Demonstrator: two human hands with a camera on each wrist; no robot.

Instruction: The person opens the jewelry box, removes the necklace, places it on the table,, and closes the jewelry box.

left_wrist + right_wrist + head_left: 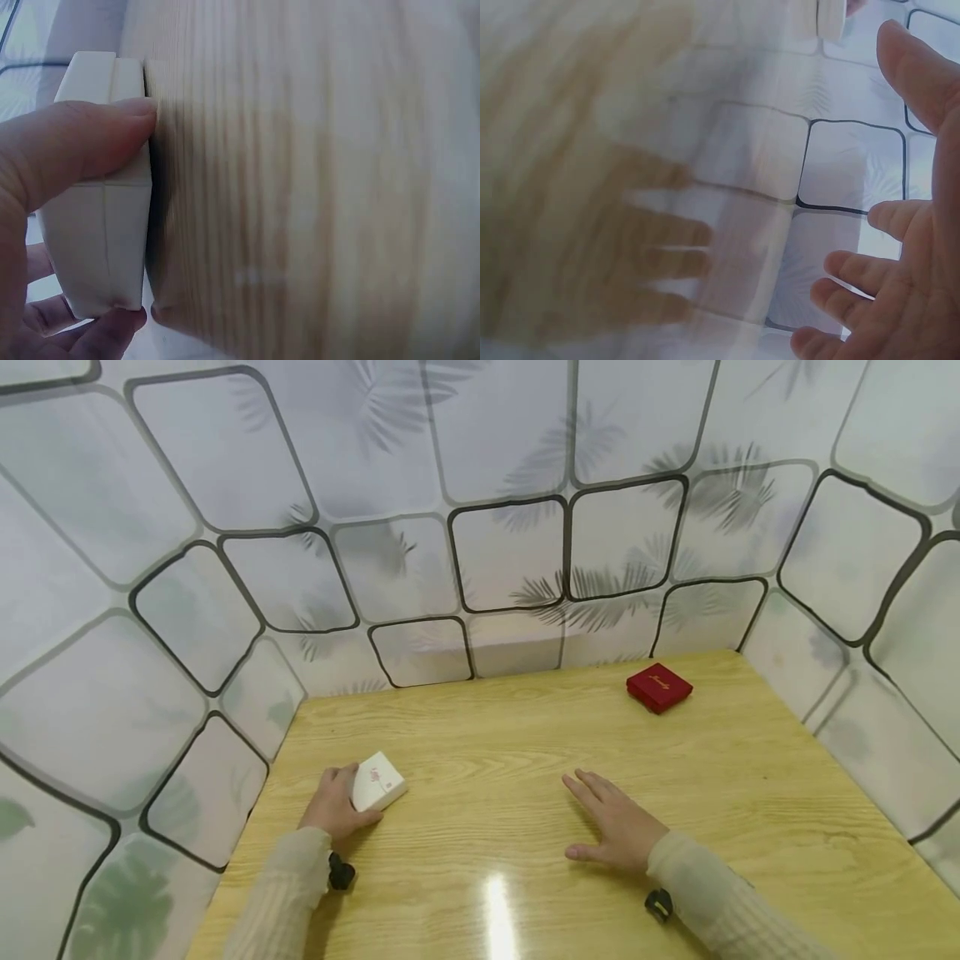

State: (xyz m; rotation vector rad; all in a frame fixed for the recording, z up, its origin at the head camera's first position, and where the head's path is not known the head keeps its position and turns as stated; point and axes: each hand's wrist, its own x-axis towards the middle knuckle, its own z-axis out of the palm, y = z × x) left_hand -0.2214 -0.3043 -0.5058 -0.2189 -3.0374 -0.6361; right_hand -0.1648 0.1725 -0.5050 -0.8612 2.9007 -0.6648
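Note:
A small white box (378, 782) with red lettering sits at the left part of the table. My left hand (332, 804) grips it from the left. In the left wrist view the thumb (90, 139) lies across one side of the box (94, 240), and fingertips curl round its opposite end. Whether the box touches the wood or is slightly lifted, I cannot tell. Over the middle right of the table my right hand (618, 828) is held with fingers spread and holds nothing. The right wrist view shows the same hand (922, 270), its shadow falling on the tabletop.
A dark red box (659, 687) with gold lettering lies towards the back right of the wooden table (480, 743). Patterned wall covering (510, 556) encloses the back and both sides. Dark wrist devices hang under both sleeves.

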